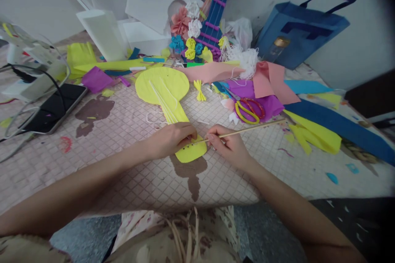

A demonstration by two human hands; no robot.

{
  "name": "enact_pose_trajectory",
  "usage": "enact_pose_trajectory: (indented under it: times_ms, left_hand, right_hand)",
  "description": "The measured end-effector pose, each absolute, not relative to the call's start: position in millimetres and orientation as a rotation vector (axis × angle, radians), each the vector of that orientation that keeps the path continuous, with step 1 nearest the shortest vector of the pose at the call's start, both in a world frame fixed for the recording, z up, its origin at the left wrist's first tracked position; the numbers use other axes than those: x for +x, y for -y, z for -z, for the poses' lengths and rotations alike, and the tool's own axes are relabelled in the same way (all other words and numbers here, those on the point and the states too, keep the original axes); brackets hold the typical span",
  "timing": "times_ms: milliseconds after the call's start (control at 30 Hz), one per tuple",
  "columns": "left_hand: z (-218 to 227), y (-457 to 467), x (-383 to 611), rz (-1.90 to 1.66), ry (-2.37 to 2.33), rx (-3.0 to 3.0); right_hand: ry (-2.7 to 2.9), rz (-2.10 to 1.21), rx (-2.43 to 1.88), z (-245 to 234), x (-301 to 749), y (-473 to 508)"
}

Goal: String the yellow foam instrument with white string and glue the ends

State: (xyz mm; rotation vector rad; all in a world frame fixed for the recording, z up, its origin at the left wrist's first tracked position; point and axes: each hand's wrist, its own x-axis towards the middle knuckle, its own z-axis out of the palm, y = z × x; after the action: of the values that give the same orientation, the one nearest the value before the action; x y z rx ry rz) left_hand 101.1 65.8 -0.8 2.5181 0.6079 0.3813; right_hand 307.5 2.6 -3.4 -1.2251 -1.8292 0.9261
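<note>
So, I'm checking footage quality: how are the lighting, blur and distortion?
Head view: soft, even light, little glare; right edge fades to blurred black; blue bag leans outward, probably wide-angle stretch; yellow cutout reads clearly, but detail at right-hand fingers looks soft.

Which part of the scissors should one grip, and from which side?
Probably the yellow and red handle loops, from the near right side, with the right hand if it puts the stick down. The scissors seem to lie flat, loops toward the person, blades pointing away left.
</note>
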Motion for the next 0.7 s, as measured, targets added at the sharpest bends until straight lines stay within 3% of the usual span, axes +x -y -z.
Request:
enact_pose_trajectory:
  times_ms: [700]
  left_hand:
    - [6.0, -65.8, 102.4, -0.443, -0.612, 2.552]
  right_hand:
    - [1.989, -0.773, -1.111, -2.4, 304.8, -7.1]
